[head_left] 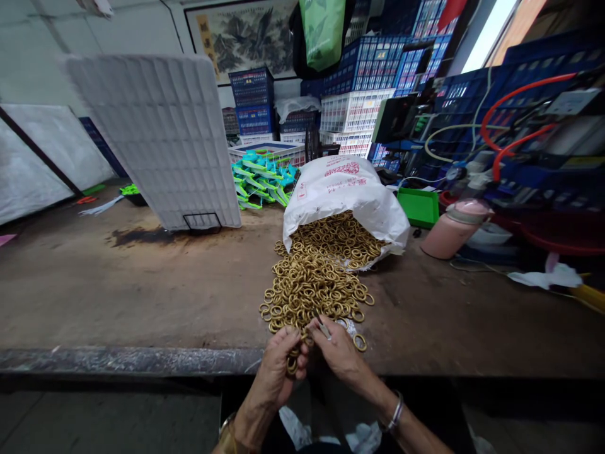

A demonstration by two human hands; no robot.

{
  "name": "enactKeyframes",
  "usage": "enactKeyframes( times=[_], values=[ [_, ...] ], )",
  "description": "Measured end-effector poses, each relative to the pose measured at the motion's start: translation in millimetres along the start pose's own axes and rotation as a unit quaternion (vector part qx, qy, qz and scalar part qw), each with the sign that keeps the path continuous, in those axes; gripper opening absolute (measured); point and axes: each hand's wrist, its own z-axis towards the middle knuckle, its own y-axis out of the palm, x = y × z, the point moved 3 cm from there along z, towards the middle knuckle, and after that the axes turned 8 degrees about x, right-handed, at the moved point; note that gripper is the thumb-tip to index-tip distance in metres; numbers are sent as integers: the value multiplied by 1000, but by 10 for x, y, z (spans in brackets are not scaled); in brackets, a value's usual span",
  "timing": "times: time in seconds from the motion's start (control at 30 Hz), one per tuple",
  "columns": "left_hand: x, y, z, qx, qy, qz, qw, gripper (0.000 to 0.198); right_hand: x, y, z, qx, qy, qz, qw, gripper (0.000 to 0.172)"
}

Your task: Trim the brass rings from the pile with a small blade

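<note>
Several gold-coloured rings (pixel 292 363) are gripped in my left hand (pixel 278 364), just over the table's front edge. Close beside it, my right hand (pixel 339 350) is closed around a small knife-like blade (pixel 322 326); its fingertips meet the rings at my left hand. A heap of the same gold rings (pixel 309 287) lies right behind both hands. It spills from the mouth of a white woven sack (pixel 338 189) with red print, which rests on its side. One loose ring (pixel 360 342) sits to the right of my right hand.
A white ribbed panel (pixel 158 139) stands upright in a black wire stand at left. Green and blue plastic pieces (pixel 262 180) lie behind the sack. On the right are a green tray (pixel 418 207), a pink bottle (pixel 454 230) and orange hoses (pixel 489 120). Crates (pixel 357 113) are stacked behind.
</note>
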Motion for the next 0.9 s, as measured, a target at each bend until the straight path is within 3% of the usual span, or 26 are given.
enactKeyframes(
  times=[0.17, 0.33, 0.43, 0.6, 0.73, 0.8, 0.9],
  values=[
    [-29, -39, -2, 20, 8, 20, 1000, 30, -26, -51, -30, 29, -88, -117, 989, 21],
    [-68, -61, 9, 19, 37, 66, 997, 30, -70, -37, -50, 21, -94, -111, 989, 20],
    [-80, -63, 10, 20, 33, 63, 997, 30, -86, -33, -38, 15, -66, -56, 996, 23],
    [-99, -31, 18, 35, 44, 21, 998, 32, -10, 56, -59, 22, 46, 88, 995, 21],
    [-129, -31, 27, 40, 56, 23, 997, 29, 38, 112, -87, 19, 82, 109, 990, 22],
    [-132, -45, 24, 23, 42, 24, 999, 27, 13, 74, -78, 12, 57, 71, 996, 21],
    [-110, -73, 14, -4, 14, 34, 999, 25, -72, -29, -52, -22, -35, -30, 999, 19]
  ],
)
